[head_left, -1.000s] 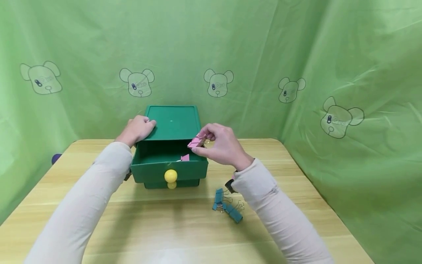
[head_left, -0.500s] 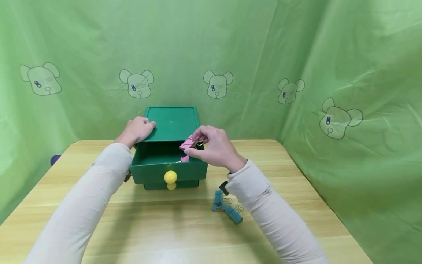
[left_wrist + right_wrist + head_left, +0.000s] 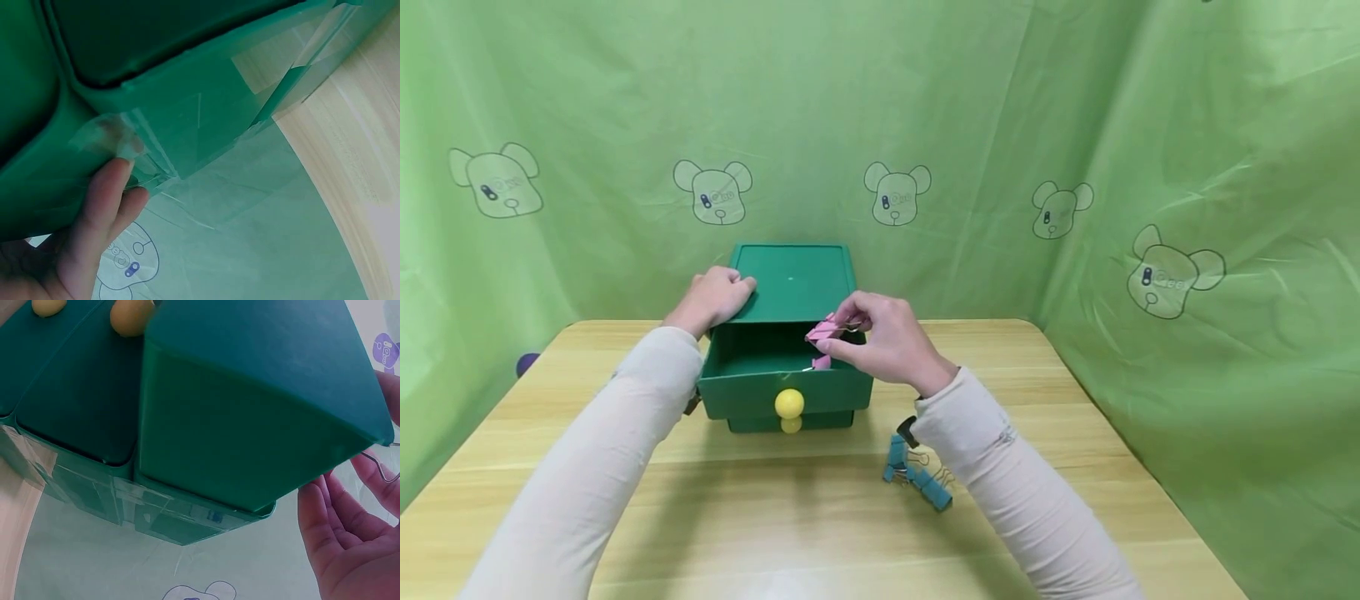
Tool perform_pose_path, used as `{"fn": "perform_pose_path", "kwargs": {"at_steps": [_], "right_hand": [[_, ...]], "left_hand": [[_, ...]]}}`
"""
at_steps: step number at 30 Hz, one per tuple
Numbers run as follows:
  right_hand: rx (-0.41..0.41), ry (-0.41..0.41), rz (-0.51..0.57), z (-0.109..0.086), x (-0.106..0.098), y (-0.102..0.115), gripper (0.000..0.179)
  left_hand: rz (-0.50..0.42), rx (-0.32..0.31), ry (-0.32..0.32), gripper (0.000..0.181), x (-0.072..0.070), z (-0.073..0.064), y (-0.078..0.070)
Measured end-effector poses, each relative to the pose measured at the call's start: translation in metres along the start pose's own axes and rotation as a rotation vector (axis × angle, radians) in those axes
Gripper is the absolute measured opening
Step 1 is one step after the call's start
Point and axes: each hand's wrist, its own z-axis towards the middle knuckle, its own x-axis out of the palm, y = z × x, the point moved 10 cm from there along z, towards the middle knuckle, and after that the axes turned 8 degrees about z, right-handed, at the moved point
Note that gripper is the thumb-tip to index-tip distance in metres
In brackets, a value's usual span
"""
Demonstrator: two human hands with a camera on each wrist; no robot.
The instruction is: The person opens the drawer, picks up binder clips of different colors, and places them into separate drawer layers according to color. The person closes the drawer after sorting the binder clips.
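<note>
A green drawer cabinet (image 3: 792, 279) stands on the table with its upper drawer (image 3: 737, 393) pulled out. My left hand (image 3: 713, 293) holds the cabinet at its top left edge, and in the left wrist view fingers (image 3: 103, 194) press against its side. Above the drawer's right part, my right hand (image 3: 887, 337) pinches a pink binder clip (image 3: 823, 331) between thumb and fingers. Below it, another pink binder clip (image 3: 822, 362) lies inside the drawer near its front. In the right wrist view, the drawer's wall hides most of the held clip; a wire handle (image 3: 382, 467) shows.
Several teal binder clips (image 3: 934, 490) lie on the wooden table (image 3: 805, 533), right of the cabinet. A black object (image 3: 908, 431) shows beside the right sleeve. Yellow knobs (image 3: 789, 404) stick out from the drawer fronts. A green curtain (image 3: 805, 100) hangs behind, and a purple object (image 3: 526, 363) sits at the left edge.
My right hand has moved left with the pink binder clip, from the drawer's right edge to over its inside, and then slightly lower. The left hand stays in place.
</note>
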Motion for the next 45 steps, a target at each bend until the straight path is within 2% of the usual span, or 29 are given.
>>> {"fn": "perform_pose_path", "kwargs": {"at_steps": [13, 23, 33, 40, 45], "right_hand": [[0.003, 0.017, -0.014, -0.004, 0.003, -0.006, 0.029], [0.006, -0.035, 0.011, -0.009, -0.01, -0.015, 0.027], [0.083, -0.057, -0.011, -0.018, -0.023, -0.04, 0.023], [0.181, -0.07, -0.039, -0.03, -0.032, -0.069, 0.023], [0.22, -0.065, -0.032, -0.037, -0.032, -0.084, 0.025]], "left_hand": [[0.003, -0.009, 0.013, 0.04, 0.004, -0.002, 0.0], [-0.002, 0.003, 0.001, 0.04, 0.001, 0.0, 0.0], [0.0, -0.004, -0.001, 0.041, 0.0, 0.0, 0.001], [-0.001, -0.011, 0.002, 0.041, 0.0, 0.0, 0.0], [0.005, -0.009, -0.002, 0.04, -0.001, 0.0, 0.0]]}}
